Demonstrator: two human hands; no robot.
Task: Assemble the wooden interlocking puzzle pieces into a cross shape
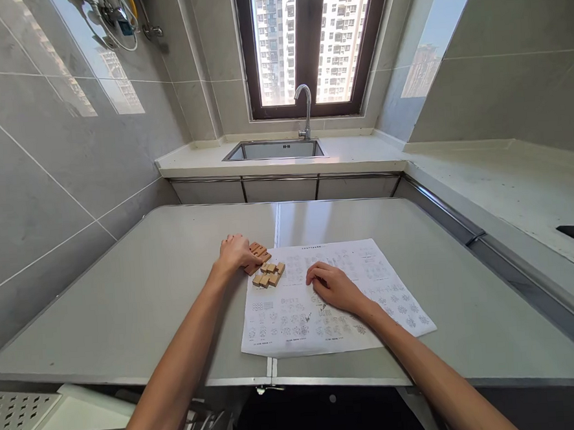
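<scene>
My left hand [235, 252] is closed on the left side of a reddish-brown slotted wooden board [259, 250], its thumb over the near edge. The fingers' far side is partly hidden. Just in front of the board, several small light wooden blocks [270, 276] lie close together at the upper left of a large white printed sheet [278, 319]. My right hand [337, 287] rests on the middle of that sheet, right of the blocks and apart from them. Its fingers are loosely curled in, and nothing shows in them.
Sheet and board lie on a pale grey folding table [141, 302] with a seam down its middle. Beyond its far edge is a white counter with a sink [278, 150] and a tap [306, 110] below a window. Tiled wall rises left; a counter [523, 181] runs along the right.
</scene>
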